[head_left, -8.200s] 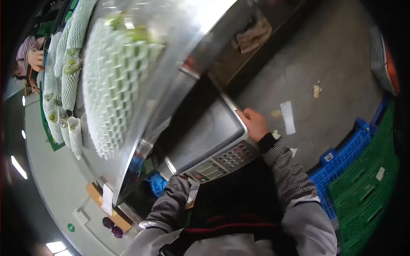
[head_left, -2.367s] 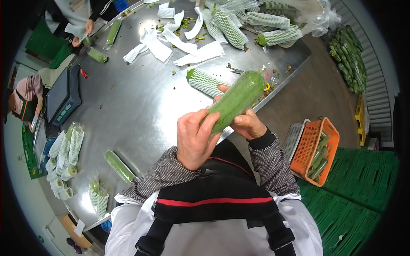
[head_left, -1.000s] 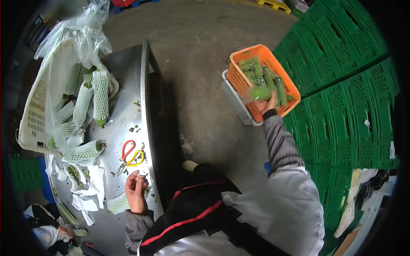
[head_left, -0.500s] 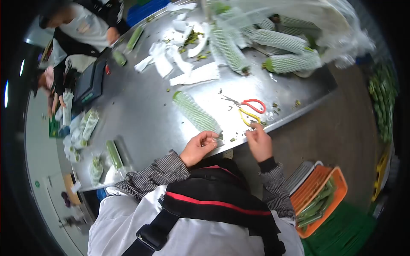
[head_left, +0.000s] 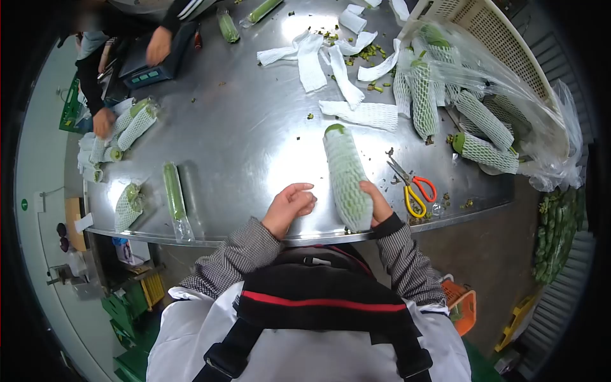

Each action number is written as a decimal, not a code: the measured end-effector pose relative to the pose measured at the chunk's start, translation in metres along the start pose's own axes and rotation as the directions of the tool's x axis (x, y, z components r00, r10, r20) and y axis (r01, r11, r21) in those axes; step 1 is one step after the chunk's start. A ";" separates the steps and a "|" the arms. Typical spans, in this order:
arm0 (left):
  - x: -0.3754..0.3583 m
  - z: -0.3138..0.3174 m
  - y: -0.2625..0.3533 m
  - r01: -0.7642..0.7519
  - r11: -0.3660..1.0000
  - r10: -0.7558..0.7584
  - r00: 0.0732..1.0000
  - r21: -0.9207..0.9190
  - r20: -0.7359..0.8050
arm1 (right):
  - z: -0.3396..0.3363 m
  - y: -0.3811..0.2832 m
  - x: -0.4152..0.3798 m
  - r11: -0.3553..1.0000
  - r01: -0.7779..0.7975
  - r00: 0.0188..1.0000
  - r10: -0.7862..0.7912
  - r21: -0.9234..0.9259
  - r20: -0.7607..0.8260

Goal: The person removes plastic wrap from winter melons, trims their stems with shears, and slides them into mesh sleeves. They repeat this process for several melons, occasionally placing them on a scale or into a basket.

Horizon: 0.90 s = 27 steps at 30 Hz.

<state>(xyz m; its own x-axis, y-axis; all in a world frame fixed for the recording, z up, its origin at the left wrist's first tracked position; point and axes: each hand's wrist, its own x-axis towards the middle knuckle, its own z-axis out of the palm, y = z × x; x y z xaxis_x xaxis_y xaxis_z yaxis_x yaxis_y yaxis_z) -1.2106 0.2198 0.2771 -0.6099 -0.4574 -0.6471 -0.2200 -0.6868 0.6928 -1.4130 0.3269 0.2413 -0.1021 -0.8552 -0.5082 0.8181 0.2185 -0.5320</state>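
Observation:
A long green gourd (head_left: 348, 181) in a white foam net sleeve stands tilted near the table's front edge, its green tip pointing away from me. My right hand (head_left: 380, 204) is closed on its lower right side; some fingers are hidden behind it. To the left of the gourd, my left hand (head_left: 289, 209) hovers with loosely curled fingers, the index apart from the rest, and nothing visible in it. Scissors (head_left: 410, 188) with one red and one yellow handle lie open to the right of the gourd, among small dark scraps.
Sleeved gourds (head_left: 487, 118) spill from a cream crate (head_left: 503, 32) lined with clear plastic at the right. White foam sleeves (head_left: 312, 62) and green trimmings lie behind. A wrapped gourd (head_left: 173, 191) lies left. Across the steel table (head_left: 248, 140), a person's hands (head_left: 159, 46) are near a scale (head_left: 149, 73).
My right hand has come in from beside the scissors and taken hold of the sleeved gourd, which is now more upright. My left hand has let go of its end. The view has turned.

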 end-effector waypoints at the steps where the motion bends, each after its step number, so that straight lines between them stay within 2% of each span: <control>1: 0.004 -0.003 0.006 0.010 1.000 -0.010 1.000 -0.010 0.006 | 0.017 -0.006 -0.008 1.000 -0.007 1.000 0.007 -0.004 -0.014; 3: 0.013 -0.003 0.018 -0.004 0.978 0.011 0.999 -0.209 0.033 | 0.044 -0.013 -0.020 0.968 -0.099 0.971 0.043 0.232 0.235; 5: 0.024 0.006 0.036 -0.015 0.982 0.025 0.998 -0.188 0.052 | 0.062 -0.018 -0.016 0.969 -0.072 0.978 0.022 0.237 0.208; 7: 0.041 0.014 0.051 0.053 0.946 0.022 0.974 -0.320 0.227 | 0.076 -0.027 -0.006 0.968 -0.174 0.958 0.124 0.179 0.258; 8: 0.051 0.021 0.057 0.059 0.948 0.017 0.972 -0.314 0.236 | 0.081 -0.028 0.000 0.972 -0.189 0.951 0.144 0.143 0.274; 9: 0.060 0.029 0.064 0.102 0.889 0.004 0.974 -0.447 0.229 | 0.090 -0.028 0.002 0.972 -0.182 0.953 0.138 0.146 0.269; 10: 0.065 0.031 0.068 0.137 0.810 -0.010 0.975 -0.570 0.220 | 0.102 -0.030 0.002 0.992 -0.125 0.990 0.127 -0.034 0.053; 11: 0.067 0.028 0.070 0.135 0.814 -0.006 0.975 -0.565 0.223 | 0.111 -0.034 0.003 0.970 -0.102 0.985 0.068 -0.222 -0.157; 12: 0.071 0.024 0.070 0.133 0.755 0.056 0.962 -0.642 0.266 | 0.099 -0.050 -0.004 0.831 -0.189 0.982 0.161 -0.523 -0.099; 13: 0.072 0.020 0.072 0.137 0.688 0.122 0.946 -0.713 0.300 | 0.100 -0.055 -0.009 0.831 -0.183 0.983 0.157 -0.525 -0.094; 14: 0.073 0.018 0.074 0.077 0.676 0.130 0.967 -0.733 0.221 | 0.104 -0.057 -0.018 0.659 -0.023 0.985 -0.113 -0.751 -0.130; 15: 0.072 0.015 0.075 0.070 0.674 0.134 0.967 -0.736 0.215 | 0.111 -0.058 -0.028 0.396 0.079 0.925 -0.371 -0.915 -0.081; 16: 0.071 0.012 0.077 0.086 0.696 0.103 0.971 -0.713 0.218 | 0.129 -0.060 -0.041 0.252 0.210 0.853 -0.520 -0.945 0.051; 17: 0.070 0.009 0.079 0.102 0.719 0.074 0.972 -0.687 0.222 | 0.143 -0.058 -0.045 0.252 0.217 0.853 -0.519 -0.943 0.057; 19: 0.063 0.013 0.081 0.110 0.701 0.080 0.970 -0.704 0.231 | 0.160 -0.054 -0.049 -0.062 0.274 0.735 -0.629 -0.960 0.251; 20: 0.061 0.015 0.081 0.114 0.704 0.080 0.968 -0.701 0.238 | 0.150 -0.051 -0.042 -0.151 0.345 0.697 -0.620 -0.926 0.361; 21: 0.058 0.016 0.081 0.118 0.705 0.082 0.966 -0.699 0.245 | 0.143 -0.050 -0.040 -0.151 0.347 0.695 -0.621 -0.926 0.362; 22: 0.058 0.011 0.077 0.135 0.729 0.112 0.944 -0.671 0.311 | 0.137 -0.050 -0.039 -0.149 0.395 0.664 -0.635 -0.906 0.394; 23: 0.056 0.008 0.076 0.131 0.729 0.112 0.945 -0.672 0.306 | 0.133 -0.049 -0.037 -0.146 0.443 0.633 -0.648 -0.885 0.424; 24: 0.051 0.007 0.076 0.132 0.763 0.114 0.936 -0.633 0.334 | 0.132 -0.050 -0.036 0.142 0.496 0.684 -0.671 -0.857 0.285; 25: 0.048 0.006 0.076 0.131 0.797 0.115 0.925 -0.589 0.362 | 0.133 -0.054 -0.034 0.145 0.499 0.684 -0.672 -0.855 0.285; 26: 0.051 0.001 0.072 0.146 0.804 0.165 0.877 -0.577 0.451 | 0.135 -0.062 -0.031 0.569 0.429 0.825 -0.563 -0.701 0.048; 27: 0.047 0.005 0.071 0.148 0.808 0.158 0.878 -0.571 0.452 | 0.136 -0.069 -0.026 0.875 0.272 0.931 -0.344 -0.401 -0.120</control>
<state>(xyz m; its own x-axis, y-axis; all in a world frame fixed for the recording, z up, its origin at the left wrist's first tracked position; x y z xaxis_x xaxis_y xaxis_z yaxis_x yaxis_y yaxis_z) -1.2590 0.1524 0.2976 -0.9142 -0.2553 -0.3146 0.1666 -0.9447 0.2823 -1.3897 0.2705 0.3837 -0.4446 -0.8152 -0.3713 0.4610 0.1472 -0.8751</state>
